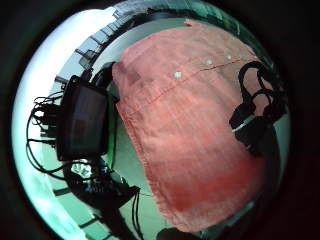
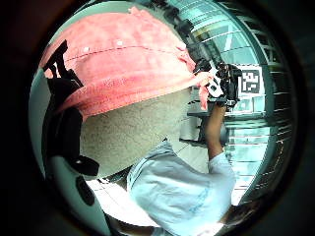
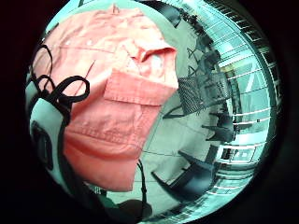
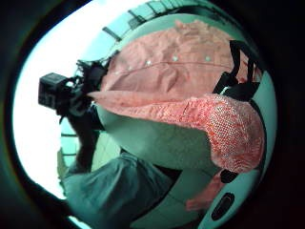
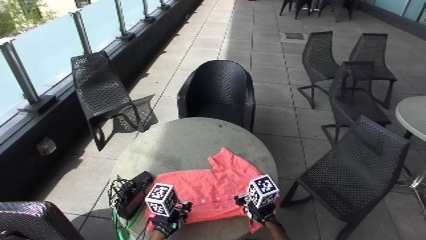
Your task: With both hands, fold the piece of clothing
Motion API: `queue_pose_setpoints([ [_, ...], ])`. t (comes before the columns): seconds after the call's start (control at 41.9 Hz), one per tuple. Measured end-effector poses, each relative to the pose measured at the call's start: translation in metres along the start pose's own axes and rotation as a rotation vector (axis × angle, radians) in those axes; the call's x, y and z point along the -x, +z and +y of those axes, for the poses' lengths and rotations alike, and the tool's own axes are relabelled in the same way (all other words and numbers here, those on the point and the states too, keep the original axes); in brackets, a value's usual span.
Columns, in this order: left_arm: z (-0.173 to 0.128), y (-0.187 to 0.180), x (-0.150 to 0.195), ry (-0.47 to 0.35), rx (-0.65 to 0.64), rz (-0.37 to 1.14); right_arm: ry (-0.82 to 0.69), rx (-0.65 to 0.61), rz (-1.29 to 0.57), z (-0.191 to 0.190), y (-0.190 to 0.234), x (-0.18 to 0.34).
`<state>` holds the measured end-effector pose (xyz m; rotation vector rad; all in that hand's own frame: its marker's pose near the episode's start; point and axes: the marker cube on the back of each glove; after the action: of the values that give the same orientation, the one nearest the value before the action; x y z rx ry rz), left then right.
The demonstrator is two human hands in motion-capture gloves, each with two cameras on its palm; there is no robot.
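Round table (image 5: 180,145), salmon shirt (image 5: 213,187) crosswise, collar toward far edge.

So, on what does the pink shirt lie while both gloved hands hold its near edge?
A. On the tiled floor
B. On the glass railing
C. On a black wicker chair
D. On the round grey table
D: in the outside view the pink shirt is spread on the round grey table, with the left hand and right hand at its near edge.
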<state>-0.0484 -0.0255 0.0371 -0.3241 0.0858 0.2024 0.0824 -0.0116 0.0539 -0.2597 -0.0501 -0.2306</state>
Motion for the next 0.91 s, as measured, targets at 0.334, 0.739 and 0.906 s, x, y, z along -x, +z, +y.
queue_pose_setpoints([
  [0.334,-0.088,-0.077,0.016,-0.206,0.015,-0.104,0.135,0.081,0.056,-0.136,-0.079,-0.022],
  [0.739,-0.142,-0.034,0.045,-0.374,-0.099,-0.131,0.293,0.021,0.385,-0.2,-0.058,-0.017],
  [0.906,-0.136,-0.033,0.057,-0.366,-0.229,-0.134,0.292,-0.135,0.272,-0.182,-0.094,-0.028],
])
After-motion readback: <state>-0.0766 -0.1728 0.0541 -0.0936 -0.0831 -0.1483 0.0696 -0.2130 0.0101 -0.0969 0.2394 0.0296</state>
